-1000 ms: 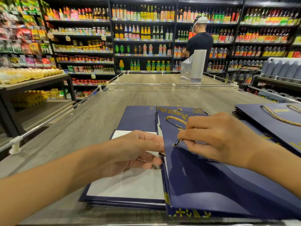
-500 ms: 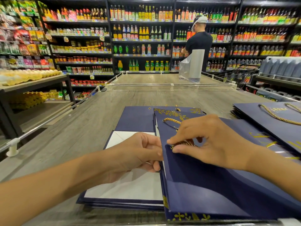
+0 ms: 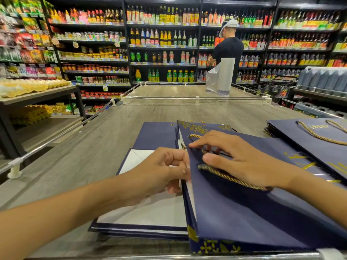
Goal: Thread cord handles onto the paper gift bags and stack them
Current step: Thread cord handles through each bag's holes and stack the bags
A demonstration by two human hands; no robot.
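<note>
Within 1 second more cord (image 3: 231,178) lay drawn out under the right hand (image 3: 244,162), spread flat atop the bag (image 3: 244,218) on the table (image 3: 112,147); left hand (image 3: 165,171) pinched its edge; handle seemingly nearly threaded.

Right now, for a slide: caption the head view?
Left hand and right hand work a gold cord into a navy gift bag on a shop table.

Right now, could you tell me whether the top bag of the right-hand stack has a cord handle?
Yes, a gold cord handle loops across the top bag of the right-hand stack.
</note>
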